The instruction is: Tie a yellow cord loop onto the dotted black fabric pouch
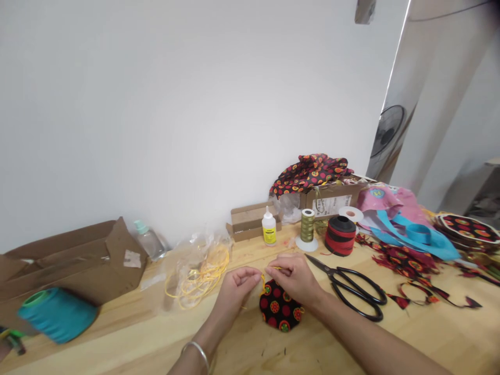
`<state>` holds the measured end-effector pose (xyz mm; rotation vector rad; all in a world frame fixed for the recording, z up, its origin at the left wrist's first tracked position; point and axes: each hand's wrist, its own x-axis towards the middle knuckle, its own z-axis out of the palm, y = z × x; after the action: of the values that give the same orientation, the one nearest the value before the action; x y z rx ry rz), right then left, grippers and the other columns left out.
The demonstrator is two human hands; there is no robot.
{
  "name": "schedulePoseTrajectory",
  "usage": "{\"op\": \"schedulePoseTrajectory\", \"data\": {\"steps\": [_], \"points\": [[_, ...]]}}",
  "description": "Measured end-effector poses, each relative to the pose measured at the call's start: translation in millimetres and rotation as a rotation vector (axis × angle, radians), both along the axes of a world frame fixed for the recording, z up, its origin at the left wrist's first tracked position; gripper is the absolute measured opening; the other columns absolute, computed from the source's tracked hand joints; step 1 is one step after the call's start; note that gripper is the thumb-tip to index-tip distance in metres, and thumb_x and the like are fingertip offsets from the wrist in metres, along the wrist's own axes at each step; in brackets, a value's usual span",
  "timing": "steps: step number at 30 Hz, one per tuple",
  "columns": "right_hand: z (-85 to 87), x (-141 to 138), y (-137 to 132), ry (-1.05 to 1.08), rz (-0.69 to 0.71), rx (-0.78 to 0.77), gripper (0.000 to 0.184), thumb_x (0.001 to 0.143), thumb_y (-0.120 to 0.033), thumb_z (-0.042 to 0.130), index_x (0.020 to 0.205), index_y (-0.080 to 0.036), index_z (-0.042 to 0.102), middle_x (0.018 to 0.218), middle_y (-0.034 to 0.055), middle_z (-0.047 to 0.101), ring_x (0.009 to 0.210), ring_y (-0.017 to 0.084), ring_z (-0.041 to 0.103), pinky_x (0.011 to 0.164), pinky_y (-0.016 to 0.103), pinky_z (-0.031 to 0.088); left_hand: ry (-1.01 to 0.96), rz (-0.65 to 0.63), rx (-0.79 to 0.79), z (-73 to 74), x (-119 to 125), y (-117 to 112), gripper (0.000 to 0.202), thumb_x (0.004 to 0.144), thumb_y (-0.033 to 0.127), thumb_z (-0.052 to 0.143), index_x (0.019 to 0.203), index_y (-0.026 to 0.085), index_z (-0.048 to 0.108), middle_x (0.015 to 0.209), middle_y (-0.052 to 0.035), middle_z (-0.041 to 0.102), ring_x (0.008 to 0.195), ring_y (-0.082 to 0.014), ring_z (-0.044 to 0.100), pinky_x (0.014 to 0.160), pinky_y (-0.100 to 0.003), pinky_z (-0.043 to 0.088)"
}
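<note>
My left hand and my right hand meet over a small round piece of black fabric with red and yellow dots lying on the wooden table. Both hands pinch a thin yellow cord stretched between their fingertips just above the fabric's upper edge. A silver bangle sits on my left wrist.
Black scissors lie right of my hands. Behind them stand a glue bottle, a green-gold thread spool and a red-black ribbon roll. Yellow cord in plastic, a teal spool and cardboard lie left. Fabric scraps crowd the right.
</note>
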<state>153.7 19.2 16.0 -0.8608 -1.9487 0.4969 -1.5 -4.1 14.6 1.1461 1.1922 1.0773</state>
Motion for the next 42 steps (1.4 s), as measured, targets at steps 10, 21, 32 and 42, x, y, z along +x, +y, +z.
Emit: {"op": "schedulePoseTrajectory", "data": {"steps": [10,21,32,42], "points": [[-4.6,-4,4,0.156,-0.014,-0.125,0.032,0.075,-0.023,0.048,0.044,-0.015,0.050,0.044,-0.0038,0.035,0.045,0.008,0.032,0.044,0.021,0.026,-0.043,-0.031,-0.017,-5.6,-3,5,0.030,0.059,0.039,0.065,0.070,0.012,0.060,0.034,0.0118,0.027,0.033,-0.0019,0.013,0.036,-0.019,0.005],[0.4,-5,-1,0.193,0.009,-0.146,0.033,0.074,-0.025,0.050,0.042,-0.016,0.050,0.044,-0.0040,0.034,0.044,0.008,0.030,0.043,0.021,0.024,0.030,0.013,-0.034,4.3,2,0,0.032,0.054,0.041,0.068,0.065,0.011,0.063,0.033,0.0099,0.032,0.033,-0.0020,0.017,0.037,-0.019,0.008],[-3.7,-4,8,0.563,0.189,-0.862,0.021,0.062,-0.033,0.060,0.055,-0.014,0.056,0.040,-0.0083,0.034,0.038,0.004,0.025,0.038,0.018,0.022,-0.012,0.010,-0.014,-4.7,-2,3,0.031,0.056,0.040,0.068,0.067,0.012,0.060,0.035,0.0111,0.030,0.033,-0.0015,0.015,0.036,-0.018,0.007],[-0.3,6,9,0.606,0.579,-1.240,0.011,0.069,-0.020,0.050,0.078,-0.015,0.054,0.045,-0.0113,0.020,0.035,0.003,0.009,0.033,0.016,0.007,0.049,0.088,0.057,-5.2,1,1,0.025,0.057,0.036,0.067,0.063,0.013,0.060,0.041,0.0065,0.043,0.036,-0.0032,0.025,0.037,-0.018,0.015]]}}
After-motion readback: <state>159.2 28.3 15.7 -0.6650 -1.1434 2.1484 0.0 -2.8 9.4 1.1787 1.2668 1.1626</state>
